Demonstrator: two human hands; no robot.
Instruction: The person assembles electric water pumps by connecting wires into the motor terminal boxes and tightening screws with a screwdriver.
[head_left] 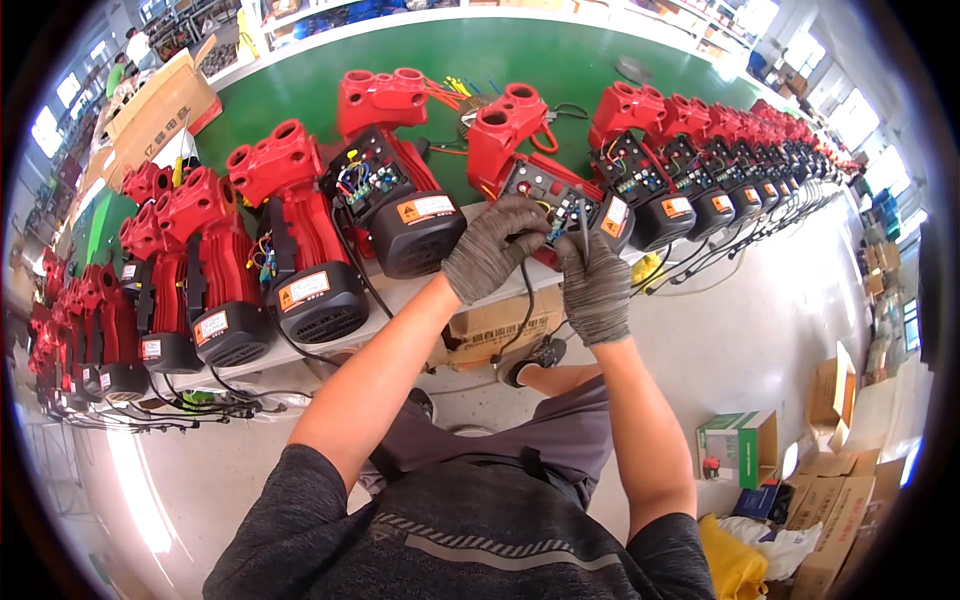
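Two gloved hands are at one red pump point(545, 180), in the head view, the only view supplied. This pump lies on the green counter point(570, 60), near its front edge and right of centre, its terminal box open and electrical parts exposed. The left hand point(497, 247) has its fingers bent over the near-left edge of the box; whether it pinches anything cannot be told. The right hand point(597, 285) is closed around a slim grey tool point(585, 222), held roughly upright beside the box.

Just left lies a second pump point(365, 180), also open, with coloured wires showing and an orange-and-white label on its black cover. Further pumps stand in a row point(690, 190) to the right and another point(205, 270) to the left, black cables hanging over the counter's front edge. Beneath it sits a brown carton point(505, 325). On the floor at lower right: a green-and-white box point(735, 447) and a yellow bag point(730, 560).
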